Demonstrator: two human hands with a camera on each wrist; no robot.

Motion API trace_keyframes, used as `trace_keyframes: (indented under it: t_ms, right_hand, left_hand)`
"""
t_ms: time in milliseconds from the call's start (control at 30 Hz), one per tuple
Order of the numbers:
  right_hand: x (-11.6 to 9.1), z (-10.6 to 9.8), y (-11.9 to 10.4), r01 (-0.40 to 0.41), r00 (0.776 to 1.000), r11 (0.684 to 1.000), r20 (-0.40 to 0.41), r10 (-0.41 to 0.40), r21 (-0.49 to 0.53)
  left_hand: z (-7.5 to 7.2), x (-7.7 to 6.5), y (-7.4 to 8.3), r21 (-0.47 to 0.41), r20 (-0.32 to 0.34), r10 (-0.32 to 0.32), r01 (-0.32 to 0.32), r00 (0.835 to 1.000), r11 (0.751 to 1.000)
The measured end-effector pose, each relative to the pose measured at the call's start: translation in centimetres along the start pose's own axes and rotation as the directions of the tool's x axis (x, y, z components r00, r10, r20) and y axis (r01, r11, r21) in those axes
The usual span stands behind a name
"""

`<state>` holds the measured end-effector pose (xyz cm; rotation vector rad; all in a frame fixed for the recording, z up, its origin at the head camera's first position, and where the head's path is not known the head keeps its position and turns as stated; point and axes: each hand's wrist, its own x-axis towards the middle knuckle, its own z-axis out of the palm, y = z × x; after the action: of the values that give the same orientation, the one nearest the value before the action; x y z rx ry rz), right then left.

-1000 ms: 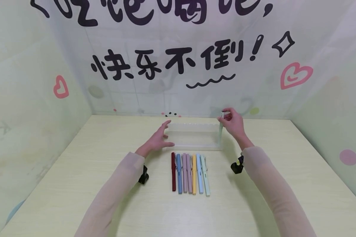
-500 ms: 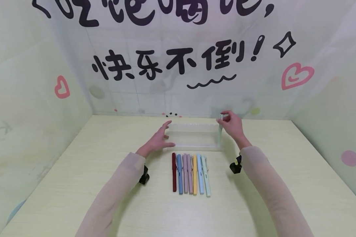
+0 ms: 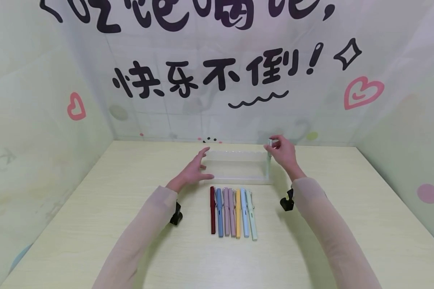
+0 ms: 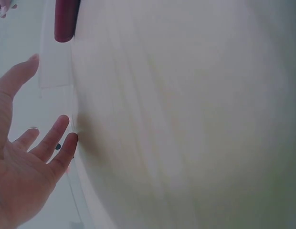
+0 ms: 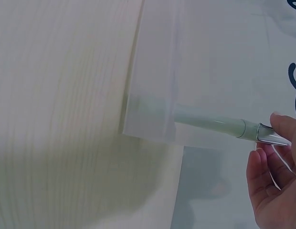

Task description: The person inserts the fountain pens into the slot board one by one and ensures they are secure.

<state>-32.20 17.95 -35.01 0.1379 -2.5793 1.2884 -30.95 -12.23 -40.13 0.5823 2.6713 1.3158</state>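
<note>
A translucent pen rack [image 3: 235, 180] stands near the back of the table. At its right end, my right hand [image 3: 284, 152] pinches a pale green pen [image 5: 210, 119] near the silver clip. The pen is upright, its lower end behind the rack's front wall in the right wrist view. Around the rack's left end my left hand [image 3: 192, 169] has its fingers spread, the thumb right at the front corner. In front of the rack lies a row of pens: dark red [image 3: 212, 210], blue [image 3: 220, 214], two purple [image 3: 226, 212], yellow [image 3: 238, 214], light blue [image 3: 244, 214] and pale green [image 3: 252, 218].
The light wooden table [image 3: 130, 241] reaches back to a printed cloth wall [image 3: 184, 124] with black writing close behind the rack. Cloth side walls rise to the left [image 3: 39, 140] and right [image 3: 401, 152].
The right hand and the pale green pen have come down slightly at the rack's right end. The left hand keeps its place, and the row of pens lies as before.
</note>
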Motion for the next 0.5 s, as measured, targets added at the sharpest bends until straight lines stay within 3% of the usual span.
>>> trace_keyframes:
  t_ms: [500]
  right_hand:
    - [0.03,0.13,-0.07,0.019,1.000,0.999,-0.008,-0.020,-0.035]
  left_hand:
    - [0.00,-0.07,0.23,-0.003,-0.004,0.000,0.000,1.000,1.000]
